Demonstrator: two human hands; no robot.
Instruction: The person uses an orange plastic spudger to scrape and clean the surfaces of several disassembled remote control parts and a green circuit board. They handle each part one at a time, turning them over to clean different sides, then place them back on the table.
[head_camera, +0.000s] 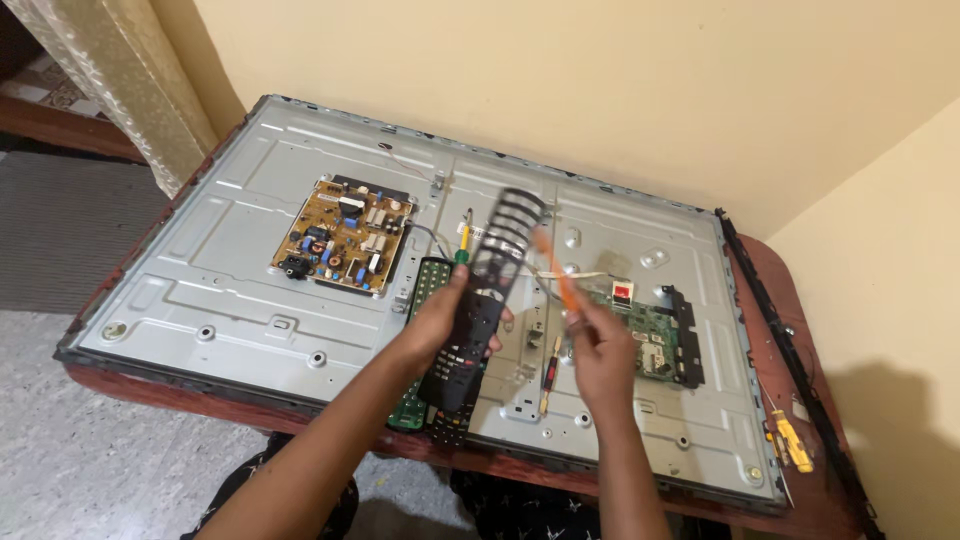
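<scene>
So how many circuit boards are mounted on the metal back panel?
2 clearly: a brown board on the panel's left half, and a green board right of centre, beyond the right hand. The hands may hide more.

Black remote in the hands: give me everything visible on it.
The black remote is a long, slim plastic handset, opened up: its front shell, a black frame of empty button holes, lifts away at the far end and looks motion-blurred. The lower body shows small coloured buttons. It is tilted, near end over the metal TV back panel. The left hand grips its middle; the right hand holds an orange-handled tool beside the shell; contact is unclear.
</scene>
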